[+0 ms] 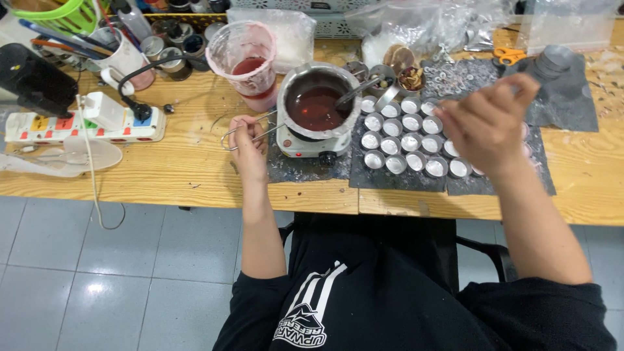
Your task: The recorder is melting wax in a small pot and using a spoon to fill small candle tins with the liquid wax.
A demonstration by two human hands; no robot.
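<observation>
Your left hand [249, 144] has its fingers closed on the wire handle [242, 134] of the pot [318, 103], which holds dark red liquid on a small hotplate [311, 144] mid-counter. Your right hand [489, 123] hovers half-curled over small round tins [403, 140], holding nothing. Clear bags [422, 23] lie behind.

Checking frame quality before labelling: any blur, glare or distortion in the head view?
Head view: right hand is motion-blurred, left hand on the pot's wire handle is sharp; soft glare on the floor tiles; the table edge bows, showing wide-angle distortion; lighting is even, shadows faint.
</observation>
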